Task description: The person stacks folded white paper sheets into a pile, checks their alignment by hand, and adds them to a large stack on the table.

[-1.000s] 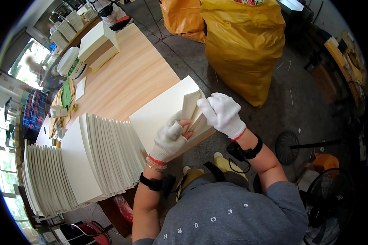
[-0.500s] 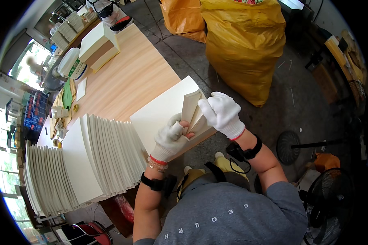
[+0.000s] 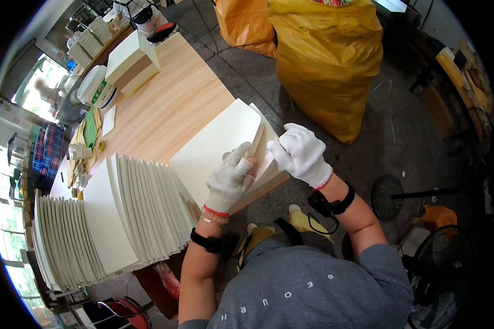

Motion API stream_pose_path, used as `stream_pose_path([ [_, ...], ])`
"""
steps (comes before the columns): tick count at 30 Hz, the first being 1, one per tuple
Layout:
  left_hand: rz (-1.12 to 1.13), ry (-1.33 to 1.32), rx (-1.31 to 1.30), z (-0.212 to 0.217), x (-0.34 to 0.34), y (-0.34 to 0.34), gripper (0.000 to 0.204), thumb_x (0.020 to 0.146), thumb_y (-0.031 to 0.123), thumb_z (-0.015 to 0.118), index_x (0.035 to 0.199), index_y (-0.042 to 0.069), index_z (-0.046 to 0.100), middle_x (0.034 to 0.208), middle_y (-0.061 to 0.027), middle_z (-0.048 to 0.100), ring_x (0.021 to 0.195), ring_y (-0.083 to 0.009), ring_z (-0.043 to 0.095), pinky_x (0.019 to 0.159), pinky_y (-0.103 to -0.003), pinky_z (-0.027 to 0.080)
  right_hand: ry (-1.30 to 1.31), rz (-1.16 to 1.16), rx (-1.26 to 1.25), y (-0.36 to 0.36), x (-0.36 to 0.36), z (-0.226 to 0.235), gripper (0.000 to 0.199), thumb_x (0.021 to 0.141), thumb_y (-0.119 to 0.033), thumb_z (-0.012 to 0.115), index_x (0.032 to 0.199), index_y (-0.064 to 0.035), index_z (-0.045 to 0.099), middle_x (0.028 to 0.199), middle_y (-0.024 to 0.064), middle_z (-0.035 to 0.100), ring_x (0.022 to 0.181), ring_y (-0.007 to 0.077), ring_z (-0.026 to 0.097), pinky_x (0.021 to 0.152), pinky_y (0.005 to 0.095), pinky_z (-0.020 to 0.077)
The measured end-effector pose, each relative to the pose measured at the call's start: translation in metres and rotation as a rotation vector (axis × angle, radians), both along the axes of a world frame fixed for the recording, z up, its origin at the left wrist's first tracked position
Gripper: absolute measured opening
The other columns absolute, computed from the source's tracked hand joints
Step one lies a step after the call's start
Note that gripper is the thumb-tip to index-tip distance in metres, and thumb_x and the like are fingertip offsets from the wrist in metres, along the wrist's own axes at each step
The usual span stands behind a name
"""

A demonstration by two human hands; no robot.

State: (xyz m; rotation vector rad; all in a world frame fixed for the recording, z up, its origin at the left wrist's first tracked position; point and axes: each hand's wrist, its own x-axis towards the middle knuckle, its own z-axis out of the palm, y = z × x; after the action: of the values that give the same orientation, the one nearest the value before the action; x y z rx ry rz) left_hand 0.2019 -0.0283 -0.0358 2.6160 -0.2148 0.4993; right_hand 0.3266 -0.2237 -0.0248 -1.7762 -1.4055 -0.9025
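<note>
A stack of white paper [image 3: 211, 137] lies at the table's near right corner, with its right-hand sheets fanned and partly raised. My left hand [image 3: 228, 178], in a white knit glove with bare fingertips showing, lies on the top sheets with fingers stretched toward their right edge. My right hand [image 3: 302, 153], also in a white glove, is curled closed beside the raised sheets. Its pinched fingertips are at the stack's right edge; what they hold, if anything, is hidden. Left of the stack, a long row of overlapping white paper bundles [image 3: 153, 203] leans along the table.
On the wooden table [image 3: 173, 82] stand a thick white block of paper [image 3: 132, 60] and a white bucket [image 3: 97, 88]. Large yellow sacks [image 3: 329, 66] stand on the floor beyond. A black fan [image 3: 442, 279] is at lower right. Another person [image 3: 142, 16] stands at the far end.
The upright folded sheets in my left hand have dropped nearly flat. My left fingers have uncurled onto the top. My right hand has shifted very slightly right.
</note>
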Motion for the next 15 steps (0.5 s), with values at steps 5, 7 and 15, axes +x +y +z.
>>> stream_pose_path([
  [5, -0.027, 0.078, -0.092, 0.009, -0.003, 0.002, 0.034, 0.077, 0.025, 0.083, 0.103, 0.009, 0.068, 0.137, -0.0127, 0.061, 0.106, -0.033, 0.065, 0.079, -0.039, 0.059, -0.008, -0.084, 0.056, 0.003, -0.004, -0.01, 0.018, 0.079, -0.006, 0.07, 0.096, -0.0036, 0.07, 0.072, 0.0064, 0.052, 0.06, 0.025, 0.057, 0.051, 0.0354, 0.0468],
  [7, 0.0, 0.092, -0.069, 0.011, -0.003, 0.0, 0.041, 0.073, 0.028, 0.087, 0.103, 0.008, 0.068, 0.137, -0.0137, 0.061, 0.107, -0.0335, 0.066, 0.08, -0.039, 0.059, 0.013, -0.092, 0.071, 0.003, -0.004, -0.01, 0.018, 0.079, -0.007, 0.07, 0.097, -0.0035, 0.071, 0.073, 0.0066, 0.053, 0.06, 0.0256, 0.057, 0.051, 0.0353, 0.0469],
  [15, 0.009, 0.087, -0.099, 0.01, -0.003, 0.001, 0.044, 0.069, 0.025, 0.09, 0.103, 0.008, 0.067, 0.141, -0.0164, 0.059, 0.111, -0.0335, 0.067, 0.081, -0.039, 0.059, 0.135, -0.079, 0.002, 0.0, -0.007, -0.009, 0.013, 0.088, -0.011, 0.064, 0.098, -0.0068, 0.073, 0.07, 0.0081, 0.055, 0.062, 0.029, 0.06, 0.062, 0.0392, 0.0537],
])
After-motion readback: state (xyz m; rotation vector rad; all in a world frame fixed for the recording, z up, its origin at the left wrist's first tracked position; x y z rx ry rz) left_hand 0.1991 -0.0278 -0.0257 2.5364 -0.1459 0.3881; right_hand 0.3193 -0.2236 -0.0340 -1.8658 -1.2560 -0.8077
